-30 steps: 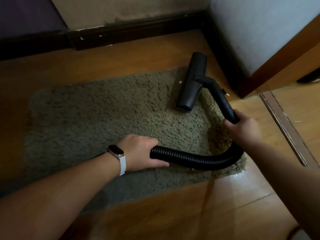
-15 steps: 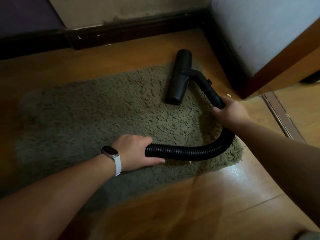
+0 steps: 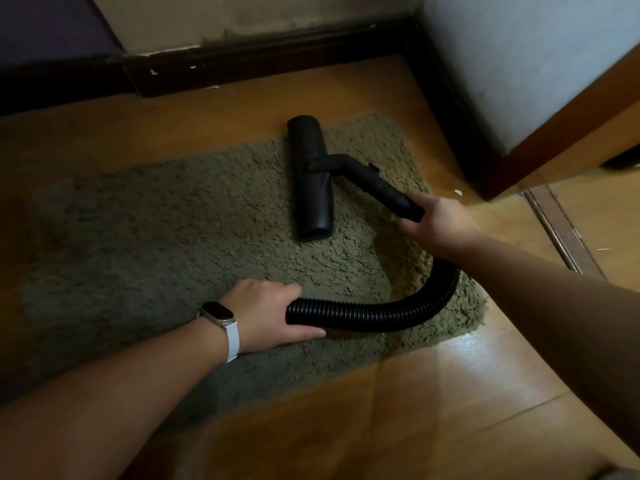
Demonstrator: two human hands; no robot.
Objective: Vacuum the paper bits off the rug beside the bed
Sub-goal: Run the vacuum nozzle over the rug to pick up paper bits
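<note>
Head view. A shaggy olive-grey rug (image 3: 156, 220) fills the middle of the frame, lying on a glossy wooden floor (image 3: 450, 410). The rug's right end looks ragged at lower right.

The black vacuum nozzle (image 3: 311, 181) lies flat on the rug at upper centre. Its long axis runs top to bottom of the frame, with the far end at the rug's upper edge. A rigid black wand (image 3: 377, 185) joins the nozzle's middle from the right and slants down-right.

The right hand (image 3: 440, 223), right of centre, is wrapped round the wand's lower end, back of the hand up. From under it a ribbed black hose (image 3: 381, 311) curves down and left over the rug's right end.

The left hand (image 3: 263, 313), low centre, clasps the hose from above. Its fingers curl over the far side and the thumb lies stretched along the near side on the rug. The left wrist carries a watch (image 3: 218, 315) with a pale strap; the face is dark.

One white paper scrap (image 3: 458, 192) lies on the bare floor just right of the rug, above the right hand. Any bits in the rug pile are too small to tell.

The bed (image 3: 519, 64), pale side with a brown wooden edge, takes the upper right corner. A dark skirting board (image 3: 259, 60) with white chips runs across the top. A threshold strip (image 3: 561, 230) sits at the right edge.
</note>
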